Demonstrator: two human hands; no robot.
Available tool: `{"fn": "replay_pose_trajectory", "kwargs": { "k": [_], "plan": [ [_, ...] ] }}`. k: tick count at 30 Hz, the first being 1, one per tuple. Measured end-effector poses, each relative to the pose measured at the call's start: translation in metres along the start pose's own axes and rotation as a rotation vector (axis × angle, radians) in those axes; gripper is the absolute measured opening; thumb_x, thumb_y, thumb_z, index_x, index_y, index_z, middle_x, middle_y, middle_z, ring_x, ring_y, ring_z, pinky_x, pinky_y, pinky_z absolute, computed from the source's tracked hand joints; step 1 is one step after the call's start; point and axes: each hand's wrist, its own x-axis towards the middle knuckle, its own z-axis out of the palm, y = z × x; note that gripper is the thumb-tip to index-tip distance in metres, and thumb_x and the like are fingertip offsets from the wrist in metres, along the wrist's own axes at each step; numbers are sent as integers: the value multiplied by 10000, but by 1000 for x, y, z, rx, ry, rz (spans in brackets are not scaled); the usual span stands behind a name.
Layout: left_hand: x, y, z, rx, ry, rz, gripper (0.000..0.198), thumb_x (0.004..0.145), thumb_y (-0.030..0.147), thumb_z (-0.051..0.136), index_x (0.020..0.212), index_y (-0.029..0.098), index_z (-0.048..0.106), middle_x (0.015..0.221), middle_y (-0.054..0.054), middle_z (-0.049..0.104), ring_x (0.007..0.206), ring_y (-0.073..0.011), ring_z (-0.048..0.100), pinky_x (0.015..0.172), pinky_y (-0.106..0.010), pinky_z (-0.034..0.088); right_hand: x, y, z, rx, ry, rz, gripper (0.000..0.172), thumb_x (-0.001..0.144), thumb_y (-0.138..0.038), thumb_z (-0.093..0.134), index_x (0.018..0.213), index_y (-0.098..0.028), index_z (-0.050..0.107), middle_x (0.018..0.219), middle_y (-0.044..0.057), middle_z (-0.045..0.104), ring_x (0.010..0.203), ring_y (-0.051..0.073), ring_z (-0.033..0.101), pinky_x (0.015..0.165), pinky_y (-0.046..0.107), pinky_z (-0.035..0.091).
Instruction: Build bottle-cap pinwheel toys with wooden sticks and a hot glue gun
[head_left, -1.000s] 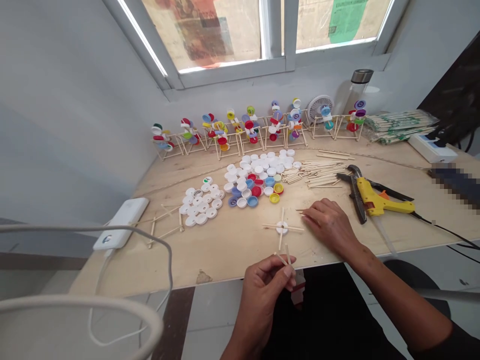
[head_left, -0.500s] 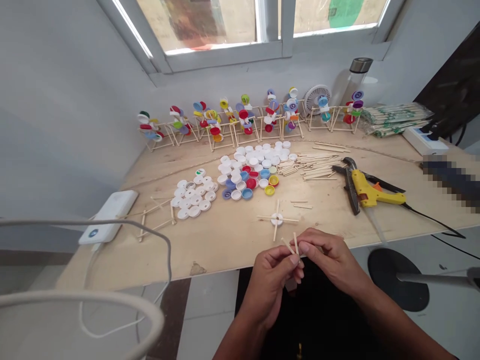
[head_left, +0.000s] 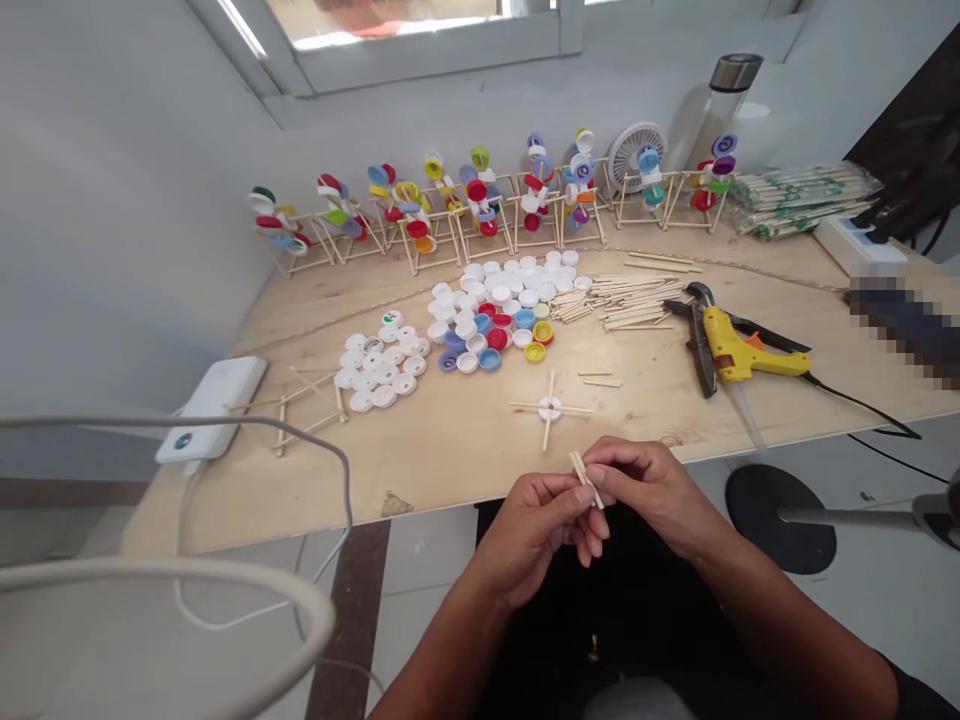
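Two short wooden sticks [head_left: 578,466] lie side by side between my hands, just over the table's front edge. My left hand [head_left: 541,522] pinches their lower part between thumb and fingers. From the other side, my right hand [head_left: 643,488] has its thumb and fingertips closed on the same sticks. Beyond the hands, a white bottle cap [head_left: 550,408] lies on the table with several sticks radiating from it as a cross. Two thin stick pieces [head_left: 602,383] rest to the right of the cross.
White caps [head_left: 382,370] and coloured caps [head_left: 496,338] are spread mid-table near a pile of sticks [head_left: 637,300]. A yellow glue gun [head_left: 739,345] stands at the right. Cap-and-stick wheels on frames [head_left: 480,205] line the wall. A power bank [head_left: 217,400] and its cable [head_left: 341,470] are at the left.
The two sticks were spread in a V and are now lined up together. The camera view has tilted downward, while both hands stay close together at the table edge.
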Motion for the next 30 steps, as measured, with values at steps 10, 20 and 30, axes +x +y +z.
{"fn": "replay_pose_trajectory", "kwargs": {
  "k": [10, 20, 30],
  "plan": [
    [1, -2, 1, -6, -20, -24, 307, 753, 403, 642, 688, 103, 625, 602, -50, 626, 473, -87, 536, 460, -198, 404, -2, 0, 2, 36, 36, 35, 199, 834, -367, 638, 776, -178, 659, 630, -27, 529, 570, 111, 505, 528, 221, 427],
    [1, 2, 7, 313, 177, 140, 314, 750, 411, 638, 815, 109, 696, 628, -42, 631, 513, -93, 536, 483, -204, 421, 17, -13, -25, -308, 287, -132, 212, 822, -376, 596, 739, -183, 625, 684, -4, 598, 636, 145, 536, 581, 235, 421],
    [-6, 11, -6, 423, 349, 241, 300, 706, 351, 671, 892, 118, 712, 677, -58, 659, 560, -110, 538, 497, -220, 431, 88, -29, -69, -1477, 167, -359, 145, 850, -136, 567, 766, -180, 678, 753, 39, 650, 772, 205, 554, 702, 290, 367]
  ]
}}
